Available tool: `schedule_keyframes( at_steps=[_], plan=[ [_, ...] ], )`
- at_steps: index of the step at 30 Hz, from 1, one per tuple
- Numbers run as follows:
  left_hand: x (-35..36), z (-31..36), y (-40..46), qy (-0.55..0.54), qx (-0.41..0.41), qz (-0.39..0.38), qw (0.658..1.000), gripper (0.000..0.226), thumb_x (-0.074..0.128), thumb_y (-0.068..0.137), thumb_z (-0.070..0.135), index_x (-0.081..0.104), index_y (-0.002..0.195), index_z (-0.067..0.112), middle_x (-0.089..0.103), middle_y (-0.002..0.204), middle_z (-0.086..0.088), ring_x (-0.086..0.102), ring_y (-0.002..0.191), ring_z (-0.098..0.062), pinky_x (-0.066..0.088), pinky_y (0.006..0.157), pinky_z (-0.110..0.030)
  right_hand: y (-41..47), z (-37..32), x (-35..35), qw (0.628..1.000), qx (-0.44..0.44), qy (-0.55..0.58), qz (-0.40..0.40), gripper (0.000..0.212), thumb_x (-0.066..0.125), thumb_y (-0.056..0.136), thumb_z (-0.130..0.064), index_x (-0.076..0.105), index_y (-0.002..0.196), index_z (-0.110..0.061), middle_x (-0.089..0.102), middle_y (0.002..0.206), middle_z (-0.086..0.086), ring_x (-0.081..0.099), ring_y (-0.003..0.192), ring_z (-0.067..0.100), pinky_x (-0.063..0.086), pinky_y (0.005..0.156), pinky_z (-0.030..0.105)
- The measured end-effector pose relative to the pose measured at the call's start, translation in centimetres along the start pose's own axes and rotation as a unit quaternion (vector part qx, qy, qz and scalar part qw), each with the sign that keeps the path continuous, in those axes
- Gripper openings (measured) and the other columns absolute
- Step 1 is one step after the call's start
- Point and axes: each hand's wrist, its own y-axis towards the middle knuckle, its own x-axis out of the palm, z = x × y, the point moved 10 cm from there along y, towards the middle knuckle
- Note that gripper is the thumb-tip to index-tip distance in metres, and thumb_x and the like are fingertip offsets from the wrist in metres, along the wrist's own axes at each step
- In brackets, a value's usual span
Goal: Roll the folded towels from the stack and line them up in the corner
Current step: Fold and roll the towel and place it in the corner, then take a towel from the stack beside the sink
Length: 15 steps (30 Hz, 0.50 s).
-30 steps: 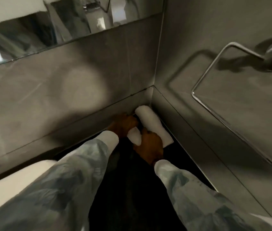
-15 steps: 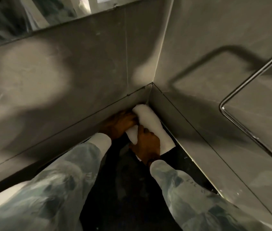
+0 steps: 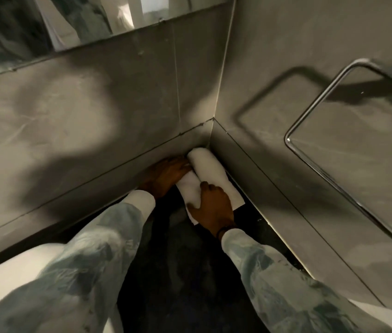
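At the far left a pale, rounded white edge (image 3: 5, 272), perhaps a basin rim, shows behind the left sleeve (image 3: 89, 255), which is mottled blue-grey with a white cuff. Above it a mirror (image 3: 46, 27) runs along the top of the grey tiled wall (image 3: 70, 111). The left hand (image 3: 166, 175) reaches into the corner where the two walls meet, palm down, pressed against the left side of a partly hidden rolled white towel (image 3: 189, 188); its fingers (image 3: 180, 164) lie flat and close together along the cloth, though whether they curl under it cannot be told. Just right of that towel, touching it, a second rolled white towel (image 3: 210, 170) lies snug along the right-hand wall with its far end in the corner itself. Both rolls rest side by side on the dark surface (image 3: 180, 272), pointing into the corner. The right hand (image 3: 214, 207) covers their near ends, its fingers (image 3: 204, 188) spread slightly and draped over the seam between the two rolls, thumb on the left roll; a dark band shows at the wrist above the right sleeve (image 3: 274, 280). On the right wall a chrome towel rail (image 3: 315, 104) bends in a loop and throws a shadow.
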Motion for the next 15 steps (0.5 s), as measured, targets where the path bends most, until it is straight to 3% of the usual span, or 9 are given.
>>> schedule_keyframes(
  at_steps=[1, 4, 8, 11, 15],
  plan=[
    [0.0, -0.9, -0.7, -0.05, -0.039, -0.001, 0.998, 0.049, 0.043, 0.101, 0.033, 0.037, 0.146, 0.017, 0.037, 0.153, -0.008, 0.035, 0.141, -0.027, 0.021, 0.12, -0.039, -0.6, 0.0, -0.7, 1.0, -0.006, -0.014, 0.012, 0.061, 0.06, 0.08, -0.053, 0.053, 0.119, -0.007, 0.064, 0.105, 0.015, 0.059, 0.096, 0.034, 0.048, 0.082, 0.043],
    [-1.9, -0.7, -4.4, 0.051, -0.02, 0.038, 0.998, 0.059, 0.05, 0.097, 0.023, 0.026, 0.15, 0.02, 0.027, 0.158, -0.008, 0.027, 0.145, -0.029, 0.022, 0.12, -0.045, -2.9, -0.1, -3.2, 0.997, -0.024, -0.055, 0.045, 0.059, 0.053, 0.08, -0.054, 0.054, 0.119, -0.009, 0.065, 0.107, 0.013, 0.058, 0.099, 0.033, 0.046, 0.085, 0.045],
    [-4.3, 1.5, -10.3, 0.108, -0.034, 0.06, 0.992, 0.065, 0.046, 0.095, 0.034, 0.018, 0.152, 0.02, 0.017, 0.161, -0.009, 0.016, 0.148, -0.032, 0.014, 0.122, -0.049, -6.2, 0.3, -5.5, 0.994, -0.037, -0.095, 0.045, 0.075, 0.045, 0.081, -0.06, 0.041, 0.14, -0.014, 0.059, 0.128, 0.012, 0.052, 0.119, 0.033, 0.039, 0.102, 0.053],
    [-6.6, 3.0, -16.4, 0.145, -0.098, 0.097, 0.98, 0.071, 0.041, 0.093, 0.048, 0.011, 0.153, 0.026, 0.003, 0.164, -0.005, 0.006, 0.15, -0.031, 0.013, 0.12, -0.053, -9.3, -0.1, -6.9, 0.991, -0.059, -0.111, 0.036, 0.082, 0.04, 0.083, -0.064, 0.027, 0.15, -0.018, 0.044, 0.147, 0.014, 0.038, 0.137, 0.034, 0.028, 0.112, 0.058],
    [-7.9, 5.0, -26.6, 0.138, -0.21, 0.15, 0.956, 0.066, 0.026, 0.095, 0.055, 0.007, 0.153, 0.031, -0.002, 0.164, -0.002, 0.003, 0.15, -0.033, 0.011, 0.118, -0.058, -14.6, -3.9, -9.7, 0.982, -0.136, -0.117, 0.054, 0.088, 0.041, 0.079, -0.069, 0.028, 0.15, -0.019, 0.042, 0.15, 0.015, 0.034, 0.141, 0.034, 0.023, 0.113, 0.062]
  ],
)
